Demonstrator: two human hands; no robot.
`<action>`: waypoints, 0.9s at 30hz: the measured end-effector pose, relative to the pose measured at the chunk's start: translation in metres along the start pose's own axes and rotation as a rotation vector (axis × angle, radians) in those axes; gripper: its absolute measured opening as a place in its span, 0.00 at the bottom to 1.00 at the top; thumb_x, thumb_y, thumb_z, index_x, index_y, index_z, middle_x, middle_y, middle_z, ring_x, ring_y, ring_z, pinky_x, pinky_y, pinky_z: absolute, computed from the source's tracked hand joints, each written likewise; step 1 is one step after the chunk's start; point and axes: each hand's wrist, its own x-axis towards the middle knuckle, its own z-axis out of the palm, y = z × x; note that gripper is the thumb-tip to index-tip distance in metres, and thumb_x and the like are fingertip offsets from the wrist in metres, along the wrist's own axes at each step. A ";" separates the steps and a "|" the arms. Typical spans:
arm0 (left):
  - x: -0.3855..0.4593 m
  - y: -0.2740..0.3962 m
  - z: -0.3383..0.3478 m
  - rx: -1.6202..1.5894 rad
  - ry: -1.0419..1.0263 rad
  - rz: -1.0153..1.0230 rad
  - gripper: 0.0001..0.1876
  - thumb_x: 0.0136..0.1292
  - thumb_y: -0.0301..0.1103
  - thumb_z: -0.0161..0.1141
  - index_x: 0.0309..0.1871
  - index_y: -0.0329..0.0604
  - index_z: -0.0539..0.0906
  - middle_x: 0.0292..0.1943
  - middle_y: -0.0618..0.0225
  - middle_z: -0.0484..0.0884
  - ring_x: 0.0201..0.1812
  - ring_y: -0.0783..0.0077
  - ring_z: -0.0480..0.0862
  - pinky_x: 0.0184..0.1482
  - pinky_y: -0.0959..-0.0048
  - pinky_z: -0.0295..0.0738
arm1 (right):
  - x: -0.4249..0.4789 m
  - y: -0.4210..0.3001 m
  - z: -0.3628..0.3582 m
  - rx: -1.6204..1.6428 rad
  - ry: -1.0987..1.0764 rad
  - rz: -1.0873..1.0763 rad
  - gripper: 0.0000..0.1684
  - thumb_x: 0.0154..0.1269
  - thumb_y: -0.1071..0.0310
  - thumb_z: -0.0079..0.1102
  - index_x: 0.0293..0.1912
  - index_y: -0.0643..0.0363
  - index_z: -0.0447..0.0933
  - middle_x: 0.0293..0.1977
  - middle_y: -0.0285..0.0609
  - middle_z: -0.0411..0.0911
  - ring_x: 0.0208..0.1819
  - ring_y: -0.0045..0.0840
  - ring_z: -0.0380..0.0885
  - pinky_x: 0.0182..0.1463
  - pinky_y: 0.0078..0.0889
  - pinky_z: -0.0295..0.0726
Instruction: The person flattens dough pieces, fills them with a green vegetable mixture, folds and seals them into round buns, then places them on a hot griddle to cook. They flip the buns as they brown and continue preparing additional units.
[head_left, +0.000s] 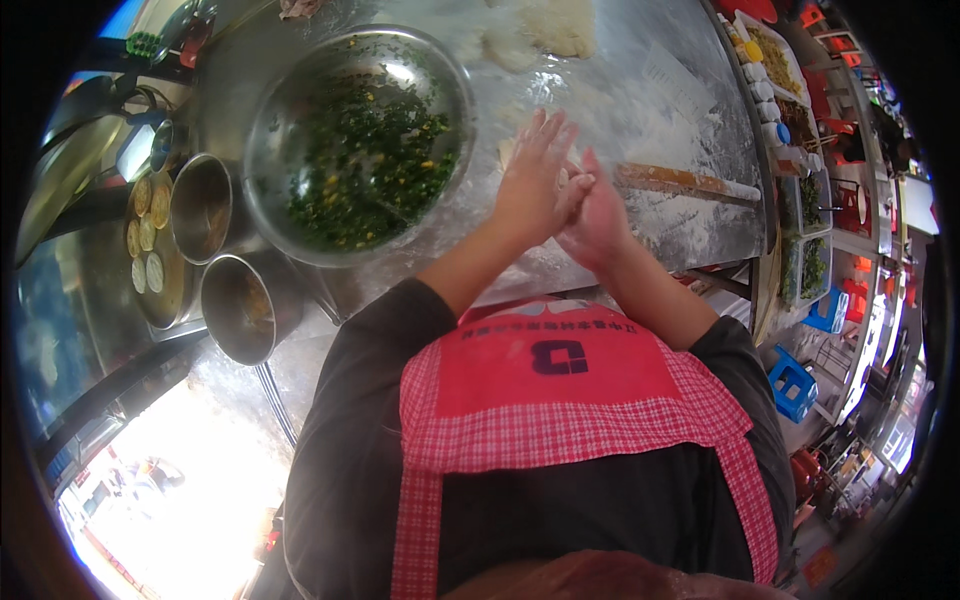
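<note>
My left hand (534, 181) and my right hand (598, 216) meet above the floured metal worktop (480, 259), palms turned toward each other. Flour whitens the fingers of both. A pale bit, perhaps dough, shows between them, but the palms hide most of it. Behind my left hand, part of a pale piece of dough (507, 152) lies on the worktop. To the left stands a large steel bowl (463, 150) with chopped greens and yellow bits (367, 157) in it. A floured wooden rolling pin (675, 181) rests to the right of my right hand.
Flattened dough (559, 28) lies at the far side. Two metal pots (202, 206) (244, 307) stand left of the bowl, beside several flat cakes (154, 217) on a round pan. Along the right edge are jars (763, 91) and clear tubs (814, 266) of greens.
</note>
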 end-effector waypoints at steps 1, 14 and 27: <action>-0.002 0.000 -0.002 -0.037 -0.051 0.009 0.35 0.54 0.31 0.64 0.68 0.37 0.67 0.70 0.47 0.62 0.73 0.45 0.58 0.72 0.53 0.54 | 0.007 -0.008 -0.002 0.579 -0.083 0.132 0.43 0.73 0.37 0.36 0.69 0.66 0.57 0.65 0.52 0.65 0.62 0.35 0.70 0.66 0.38 0.69; -0.015 0.007 0.043 0.080 -0.261 0.149 0.35 0.63 0.45 0.54 0.70 0.32 0.63 0.73 0.45 0.56 0.75 0.42 0.52 0.74 0.45 0.40 | 0.011 -0.030 -0.018 0.702 0.174 0.329 0.48 0.72 0.32 0.19 0.73 0.62 0.49 0.72 0.53 0.52 0.74 0.41 0.52 0.76 0.47 0.48; 0.050 0.098 0.109 -0.762 -0.200 -0.398 0.33 0.63 0.42 0.59 0.71 0.42 0.64 0.73 0.47 0.57 0.76 0.44 0.49 0.71 0.54 0.54 | -0.046 -0.063 -0.124 0.788 0.177 0.296 0.49 0.71 0.31 0.28 0.73 0.61 0.47 0.69 0.53 0.60 0.69 0.45 0.61 0.72 0.48 0.57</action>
